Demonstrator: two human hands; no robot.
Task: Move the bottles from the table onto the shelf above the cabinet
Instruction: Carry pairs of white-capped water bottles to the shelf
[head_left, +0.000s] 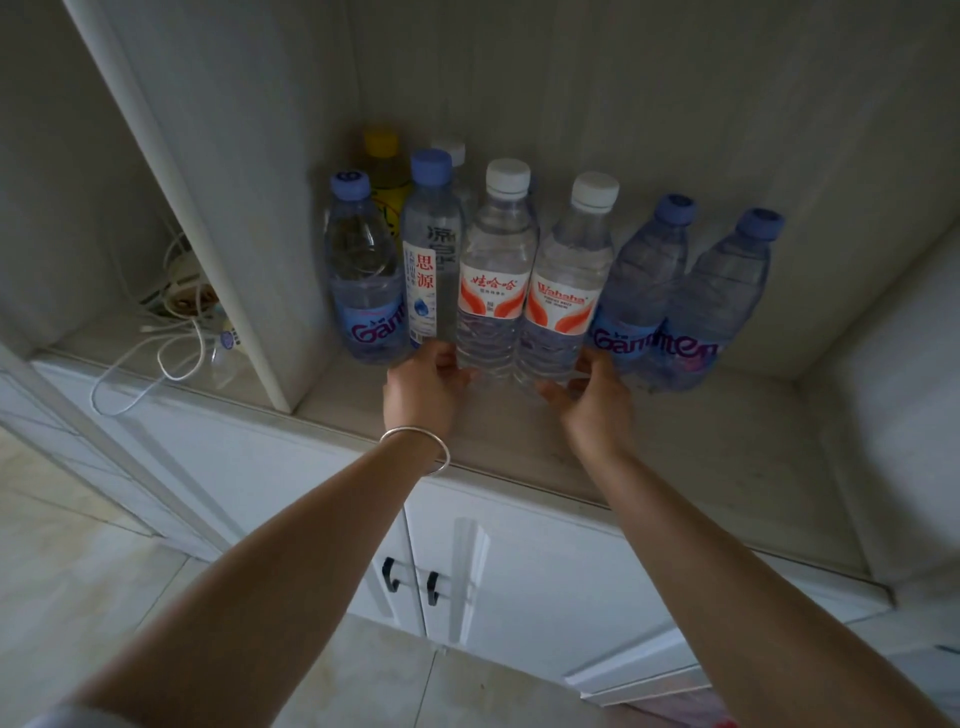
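Observation:
Two clear water bottles with white caps and orange labels stand upright side by side on the pale shelf (675, 457) above the cabinet. My left hand (426, 387) grips the base of the left one (496, 270). My right hand (592, 400) grips the base of the right one (569, 280). Left of them stand a tall bottle with a white label (431, 249) and a blue-capped bottle (363, 270). Two more blue-capped bottles (644, 291) (722, 301) stand on the right. A yellow bottle (384, 176) and a white-capped one (451, 153) are half hidden at the back.
A vertical panel (218, 218) divides the shelf; its left bay holds white cables and a power strip (171, 312). Below the shelf are white cabinet doors with black handles (410, 579). A side wall (893, 364) closes the shelf on the right. Tiled floor lies at the lower left.

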